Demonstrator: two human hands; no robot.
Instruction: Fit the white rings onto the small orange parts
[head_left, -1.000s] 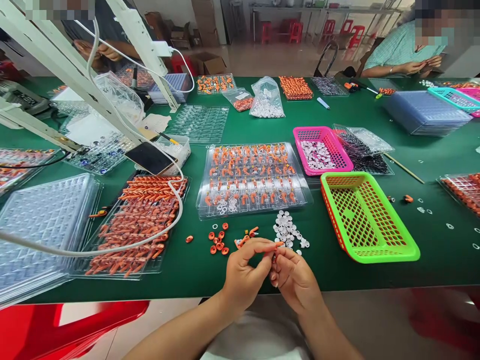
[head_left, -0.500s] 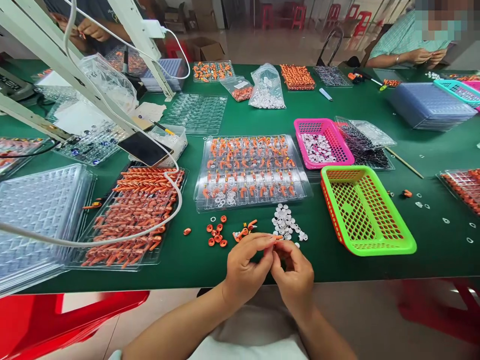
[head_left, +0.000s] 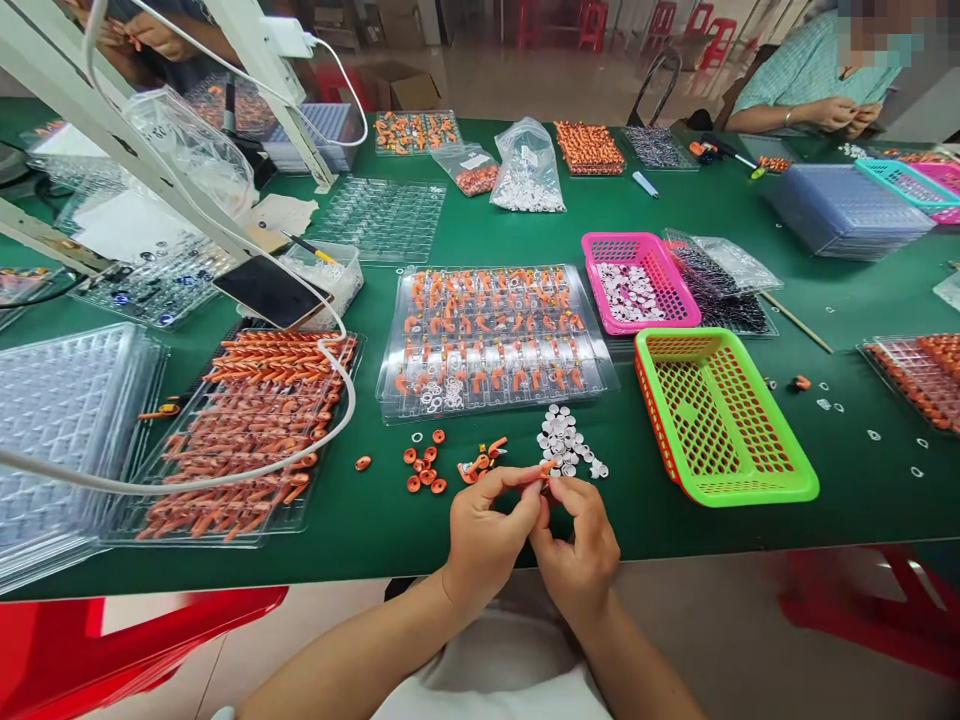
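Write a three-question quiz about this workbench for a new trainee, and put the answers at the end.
1. Multiple choice: what is pinched where the fingertips of the left hand and right hand meet?
A) a screwdriver
B) a small orange part
C) a plastic bag

2. True or false: seen by the wearer, the pile of white discs lies to the right of the loose orange caps on the green tabletop.

3. Fill in the blank: the basket that holds small white pieces is coloured ____.

Key: 1. B; 2. True; 3. pink.
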